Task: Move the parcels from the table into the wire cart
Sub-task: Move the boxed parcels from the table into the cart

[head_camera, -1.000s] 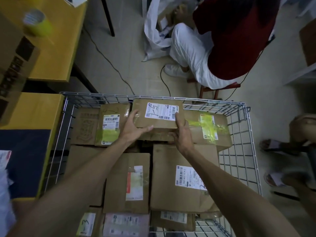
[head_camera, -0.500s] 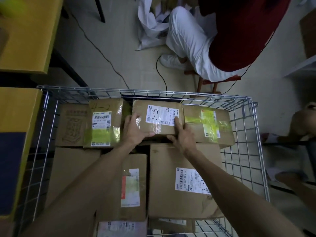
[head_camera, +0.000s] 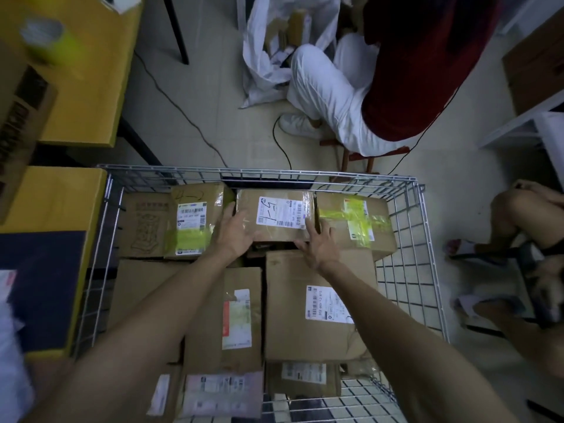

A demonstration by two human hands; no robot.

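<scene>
The wire cart [head_camera: 259, 173] stands below me, packed with several brown parcels. A small parcel with a white label marked "1-5" [head_camera: 274, 216] lies in the back row, between a parcel with green tape [head_camera: 192, 221] and one with yellow-green tape [head_camera: 355, 227]. My left hand [head_camera: 235, 232] lies flat on its near left corner, thumb along the left edge. My right hand [head_camera: 320, 244] touches its near right corner, index finger straight along the right edge. A large labelled parcel [head_camera: 317, 303] lies under my right forearm.
Yellow tables [head_camera: 85, 96] stand left of the cart, with a blurred tape roll [head_camera: 50, 41] and a cardboard box [head_camera: 21, 126]. A person in a red top [head_camera: 406, 80] sits just beyond the cart beside a white sack [head_camera: 265, 53]. Cables cross the floor. Another person's legs [head_camera: 525, 215] are at the right.
The "1-5" parcel went from being held above the back row to lying down between its two neighbours. My fingers have flattened onto it.
</scene>
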